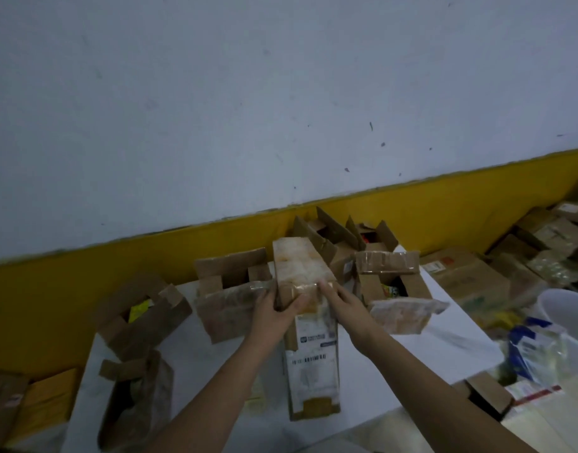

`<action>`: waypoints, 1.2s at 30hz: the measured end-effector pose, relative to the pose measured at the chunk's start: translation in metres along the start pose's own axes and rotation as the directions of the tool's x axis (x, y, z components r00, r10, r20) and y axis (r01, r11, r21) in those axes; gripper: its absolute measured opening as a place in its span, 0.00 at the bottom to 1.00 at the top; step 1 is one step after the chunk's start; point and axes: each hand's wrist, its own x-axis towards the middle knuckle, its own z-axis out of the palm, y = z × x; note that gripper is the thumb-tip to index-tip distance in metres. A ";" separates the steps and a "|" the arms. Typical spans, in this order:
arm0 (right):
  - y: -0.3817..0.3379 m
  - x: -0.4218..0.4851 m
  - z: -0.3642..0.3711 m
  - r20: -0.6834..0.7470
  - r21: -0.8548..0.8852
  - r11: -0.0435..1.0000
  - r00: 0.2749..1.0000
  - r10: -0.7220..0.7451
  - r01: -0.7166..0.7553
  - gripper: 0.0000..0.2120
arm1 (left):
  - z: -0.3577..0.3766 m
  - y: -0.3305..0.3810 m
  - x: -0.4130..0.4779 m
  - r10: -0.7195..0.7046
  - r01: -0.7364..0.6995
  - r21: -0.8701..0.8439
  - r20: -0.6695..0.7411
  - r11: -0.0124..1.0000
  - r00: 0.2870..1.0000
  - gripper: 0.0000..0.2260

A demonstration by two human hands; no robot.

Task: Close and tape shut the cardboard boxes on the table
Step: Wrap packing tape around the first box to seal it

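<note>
Both hands at the fold of the labelled box [312, 351], mid-table, its long flap [297, 266] standing up

My left hand [274, 310] curls round the box's left edge at the fold, clenched on it, I judge to stop it sliding on the white table [444, 341]; my right hand [341, 300] lies with fingers straight against the right corner, grasping nothing, likely steadying that side so the flap comes down square; the open box [230, 289] sits just beside my left knuckles and the right-hand box [390, 273] near my right wrist, so sideways room is tight; bare table lies toward me; I can see no tape roll.
</note>
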 end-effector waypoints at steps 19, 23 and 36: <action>0.033 0.010 -0.029 -0.183 -0.344 0.902 0.961 0.209 -0.262 0.20 | 0.037 -0.011 -0.019 -0.253 0.272 -0.106 0.165 0.956 0.953 0.32; 0.054 0.002 -0.033 -0.181 -0.402 0.877 0.962 0.205 -0.263 0.25 | 0.036 -0.041 -0.021 -0.308 0.350 -0.252 0.192 0.902 0.932 0.18; 0.108 -0.047 0.140 0.562 -0.721 0.210 0.735 -0.379 0.660 0.16 | -0.060 -0.205 -0.119 -0.613 0.626 -0.018 -0.222 0.780 0.758 0.07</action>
